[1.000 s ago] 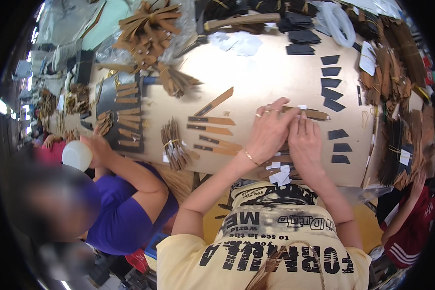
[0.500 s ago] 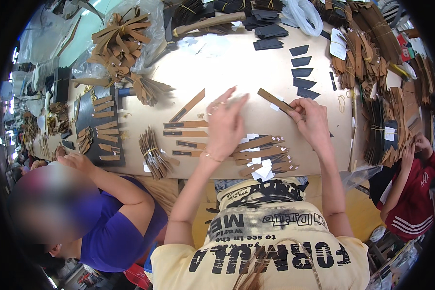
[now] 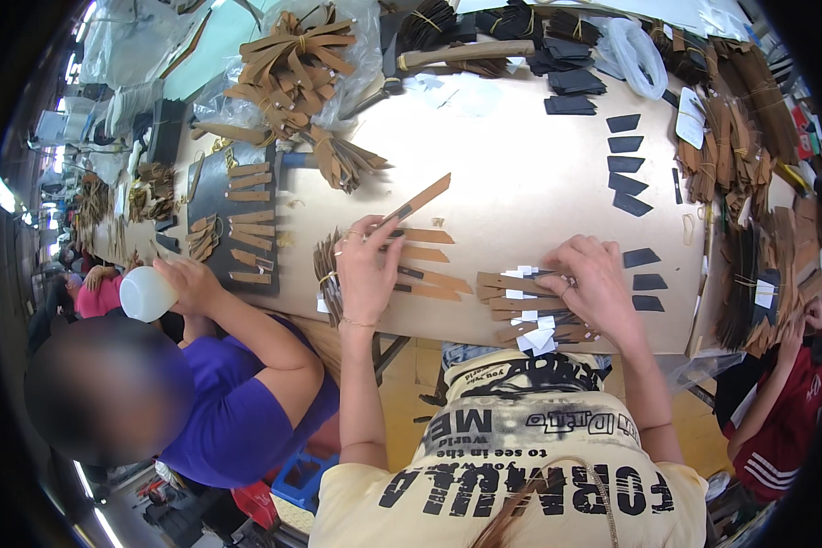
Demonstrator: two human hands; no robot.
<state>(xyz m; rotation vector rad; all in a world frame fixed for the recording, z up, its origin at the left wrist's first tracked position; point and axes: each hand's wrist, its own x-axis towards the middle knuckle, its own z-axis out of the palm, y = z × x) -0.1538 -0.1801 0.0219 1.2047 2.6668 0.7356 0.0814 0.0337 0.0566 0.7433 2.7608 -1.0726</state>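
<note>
My left hand [image 3: 367, 263] is over the left ends of several brown strips [image 3: 429, 251] with black patches. Its fingers are apart, and the fingertips rest by the black end of a slanted brown strip [image 3: 426, 194]. Over a layered pile of brown strips with white tags [image 3: 521, 292], the fingers of my right hand [image 3: 595, 281] pinch the end of one strip lying on top. That hand partly covers the strip. Loose white tags [image 3: 539, 333] lie on the pile's near side.
Black slanted pieces [image 3: 626, 164] form a column at right, with more black pieces [image 3: 647, 281] beside my right hand. A tied bundle of strips [image 3: 327, 274] sits left of my left hand. A hammer [image 3: 466, 53] lies at the back. A co-worker [image 3: 237, 393] at left holds a white container [image 3: 148, 294].
My right hand has brought its brown strip down and nearer, onto the tagged pile. My left hand has moved left to the patched strips. The whole view has shifted, and the co-worker's white container shows now.
</note>
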